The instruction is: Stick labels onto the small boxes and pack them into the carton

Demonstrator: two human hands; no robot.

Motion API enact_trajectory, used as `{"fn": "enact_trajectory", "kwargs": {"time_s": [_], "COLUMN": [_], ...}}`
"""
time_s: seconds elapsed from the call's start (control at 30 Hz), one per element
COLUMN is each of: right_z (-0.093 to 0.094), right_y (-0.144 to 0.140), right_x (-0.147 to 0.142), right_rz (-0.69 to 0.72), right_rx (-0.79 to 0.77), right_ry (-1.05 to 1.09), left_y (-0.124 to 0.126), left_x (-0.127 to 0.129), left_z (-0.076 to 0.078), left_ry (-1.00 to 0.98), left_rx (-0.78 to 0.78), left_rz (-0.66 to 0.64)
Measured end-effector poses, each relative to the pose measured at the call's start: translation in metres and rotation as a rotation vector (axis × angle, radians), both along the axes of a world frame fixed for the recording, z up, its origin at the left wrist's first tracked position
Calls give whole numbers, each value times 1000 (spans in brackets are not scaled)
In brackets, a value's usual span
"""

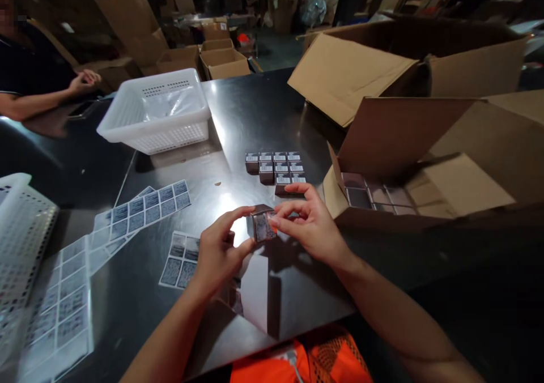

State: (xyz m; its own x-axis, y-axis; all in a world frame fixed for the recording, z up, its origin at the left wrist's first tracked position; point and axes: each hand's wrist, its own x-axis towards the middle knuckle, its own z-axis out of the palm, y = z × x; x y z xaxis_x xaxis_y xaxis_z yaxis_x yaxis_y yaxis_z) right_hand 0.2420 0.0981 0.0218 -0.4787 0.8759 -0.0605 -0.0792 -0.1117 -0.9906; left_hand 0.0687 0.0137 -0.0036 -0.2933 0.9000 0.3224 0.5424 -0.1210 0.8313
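Head view: left hand is clamping small box between finger and thumb.
I am seeing it lying right of those fingertips; right hand is touching its right edge, pinch unclear; long axis indistinct.

The metal table bears 9 small boxes in 3 rows. Left of them stands a white basket; nearer, label sheets lie flat, some overlapping. A white-sided carton sits near the front edge.
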Motion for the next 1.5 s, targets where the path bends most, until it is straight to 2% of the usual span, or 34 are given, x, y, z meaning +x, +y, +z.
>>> {"fn": "enact_trajectory", "kwargs": {"time_s": [0.13, 0.23, 0.33, 0.43, 0.5, 0.57, 0.63, 0.7, 0.8, 0.83, 0.9, 0.97, 1.0, 1.07, 1.13, 1.2, 1.33, 1.5], "right_z": [-9, -15, -20, -29, -37, -43, -43, -35, -10, 0, 17, 33, 40, 50, 52, 47, 36, 43], "right_y": [2, 10, 15, 15, 14, 10, 7, 3, -7, -10, -13, -5, 3, 26, 52, 74, 102, 119], "right_x": [-3, -5, -10, -16, -20, -25, -28, -28, -16, -6, 22, 58, 77, 109, 131, 140, 136, 136], "right_rz": [-105, 22, 153, 85, 45, 62, 96, 108, 70, 43, -111, -390, -520, -660, -613, -502, -316, -73], "right_rx": [28, -107, -254, -279, -258, -199, -117, -26, 120, 211, 500, 853, 976, 1061, 1057, 1036, 1001, 946], "right_ry": [25, 96, 143, 181, 196, 210, 223, 228, 220, 202, 123, -48, -166, -396, -613, -745, -758, -785], "left_y": [0, 1, 3, 4, 5, 5, 3, 1, -5, -7, -10, -13, -14, -15, -13, -11, -6, -1], "left_x": [-3, -7, -8, -5, -2, 0, 1, 1, -1, -2, -3, -3, -3, -4, -7, -9, -15, -21], "left_z": [-4, -6, -7, -8, -10, -12, -15, -19, -24, -25, -25, -21, -18, -13, -11, -10, -12, -15], "left_ry": [-76, -124, 33, 222, 230, 174, 130, 137, 171, 164, 147, 139, 142, 156, 208, 247, 312, 317], "left_rx": [-91, -162, -109, -13, -32, -50, 5, 118, 301, 355, 447, 486, 486, 477, 496, 515, 473, 404], "left_rz": [12, -61, -118, -124, -146, -101, -19, 11, -10, -1, 39, 79, 94, 153, 183, 191, 198, 164]}}
